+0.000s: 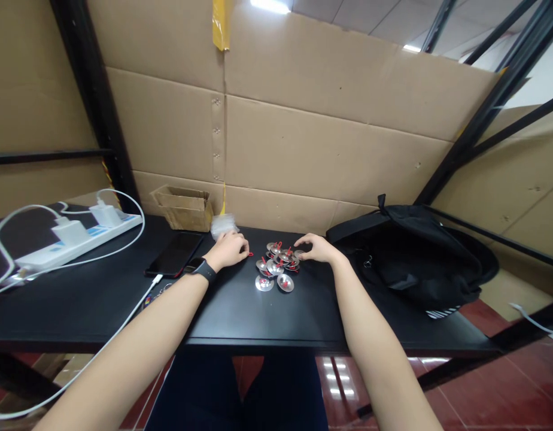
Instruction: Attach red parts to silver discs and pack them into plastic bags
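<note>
A loose pile of small silver finger cymbals (pixel 275 267) with red cord loops lies on the black table (pixel 240 317). Two of them rest at the pile's near edge. To the left, my left hand (pixel 229 248) has its fingers curled down near the tabletop. A red loop (pixel 250 254) pokes out at its fingertips, while the disc itself is hidden. Just behind that hand sits a stack of clear plastic bags (pixel 223 224). At the pile's right edge, my right hand (pixel 319 248) holds thumb and forefinger apart, its thumb touching or very close to one cymbal.
On the left are a phone (pixel 175 254), a white power strip (pixel 83 242) with cables and a small cardboard box (pixel 184 208). A black backpack (pixel 415 254) occupies the right side. Cardboard panels (pixel 294 137) wall off the back, between dark metal posts.
</note>
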`<state>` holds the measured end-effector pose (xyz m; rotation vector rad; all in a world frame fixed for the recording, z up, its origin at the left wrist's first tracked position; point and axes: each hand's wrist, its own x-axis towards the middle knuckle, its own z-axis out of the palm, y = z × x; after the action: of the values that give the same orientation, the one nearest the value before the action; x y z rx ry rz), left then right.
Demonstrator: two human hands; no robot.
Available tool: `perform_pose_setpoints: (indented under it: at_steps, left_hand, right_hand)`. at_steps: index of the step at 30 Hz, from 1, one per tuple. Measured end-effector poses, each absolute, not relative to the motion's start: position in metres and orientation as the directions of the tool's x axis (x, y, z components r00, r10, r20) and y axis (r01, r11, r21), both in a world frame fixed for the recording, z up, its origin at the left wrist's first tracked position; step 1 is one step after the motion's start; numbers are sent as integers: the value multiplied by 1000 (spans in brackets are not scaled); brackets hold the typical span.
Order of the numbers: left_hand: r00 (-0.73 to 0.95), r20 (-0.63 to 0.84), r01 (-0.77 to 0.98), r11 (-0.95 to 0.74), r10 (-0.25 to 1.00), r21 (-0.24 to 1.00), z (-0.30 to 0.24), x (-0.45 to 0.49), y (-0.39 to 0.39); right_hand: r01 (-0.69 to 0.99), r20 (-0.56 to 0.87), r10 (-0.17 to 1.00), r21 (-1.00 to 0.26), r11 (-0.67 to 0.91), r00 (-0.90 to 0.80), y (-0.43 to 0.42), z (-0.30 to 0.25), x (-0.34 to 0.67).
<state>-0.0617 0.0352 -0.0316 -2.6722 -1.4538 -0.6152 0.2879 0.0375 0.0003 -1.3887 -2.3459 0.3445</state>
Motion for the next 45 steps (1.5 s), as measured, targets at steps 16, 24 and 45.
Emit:
perform_pose_setpoints:
  at_steps: [16,24,45]
  left_hand:
    - [464,613,450,-766,639,458,-20,-21,9]
    - [301,714,398,-764,632,508,-13,-11,4]
    - [427,663,453,-780,615,432,-4,-31,7]
  right_hand:
    - [520,506,729,-512,684,-461,12,17,216]
    - [306,540,752,-694,652,-378,4,14,194]
    - [298,456,779,-743,599,-431,-14,10,171]
